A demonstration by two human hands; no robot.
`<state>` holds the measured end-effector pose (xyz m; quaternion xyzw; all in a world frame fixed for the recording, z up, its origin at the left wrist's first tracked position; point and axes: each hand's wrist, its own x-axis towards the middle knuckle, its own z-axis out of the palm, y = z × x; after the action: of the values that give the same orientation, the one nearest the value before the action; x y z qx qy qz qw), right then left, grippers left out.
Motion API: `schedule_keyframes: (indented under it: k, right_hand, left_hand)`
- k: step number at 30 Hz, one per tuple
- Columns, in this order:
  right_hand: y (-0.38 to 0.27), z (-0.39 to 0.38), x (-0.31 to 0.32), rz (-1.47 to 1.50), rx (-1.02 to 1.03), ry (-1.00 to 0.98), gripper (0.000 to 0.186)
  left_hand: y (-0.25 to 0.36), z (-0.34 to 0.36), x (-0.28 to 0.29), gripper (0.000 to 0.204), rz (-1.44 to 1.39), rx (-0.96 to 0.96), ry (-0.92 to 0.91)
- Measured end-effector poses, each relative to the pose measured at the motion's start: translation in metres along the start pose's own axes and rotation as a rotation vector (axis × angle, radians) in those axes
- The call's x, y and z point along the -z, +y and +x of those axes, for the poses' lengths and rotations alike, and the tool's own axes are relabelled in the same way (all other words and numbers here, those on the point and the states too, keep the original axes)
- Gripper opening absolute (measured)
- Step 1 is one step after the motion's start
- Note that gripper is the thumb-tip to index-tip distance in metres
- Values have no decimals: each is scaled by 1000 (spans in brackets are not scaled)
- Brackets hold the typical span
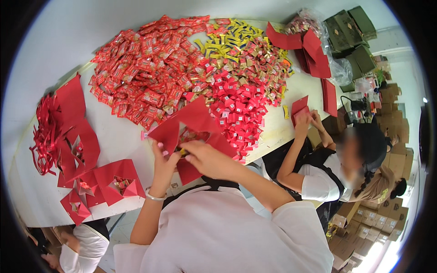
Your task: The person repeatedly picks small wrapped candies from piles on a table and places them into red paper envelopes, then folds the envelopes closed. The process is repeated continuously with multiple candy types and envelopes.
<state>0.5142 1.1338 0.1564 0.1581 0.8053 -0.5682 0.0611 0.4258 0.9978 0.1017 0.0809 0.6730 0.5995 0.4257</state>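
An open red gift box with wrapped sweets inside is in front of me at the table's near edge, its flaps spread. My left hand grips the box's left side, fingers curled at its edge. Over the near side of the opening, my right hand pinches a small yellow wrapped candy, which its fingers partly cover. Beyond the box lie heaps of red snack packets, small red candy packs, gold-and-red sweets and yellow sticks.
Several filled red boxes stand at the left, beside a bundle of red ribbons. To the right, a co-worker's hands handle another red box. Folded red boxes and a clear plastic bag sit at the far right of the table.
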Motion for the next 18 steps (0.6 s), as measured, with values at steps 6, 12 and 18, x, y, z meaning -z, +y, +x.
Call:
schedule_keyframes:
  k: [6,12,18]
  right_hand:
    - [73,14,65,10,-18,873,23]
    - [181,69,142,-771,-153,680,46]
    - [201,96,165,-746,-140,820,26]
  left_hand:
    - [-1,-20,25,75,33,196,153]
    - [-14,-32,63,77,-71,265,278]
    - [-4,-50,88,81,-159,163,521]
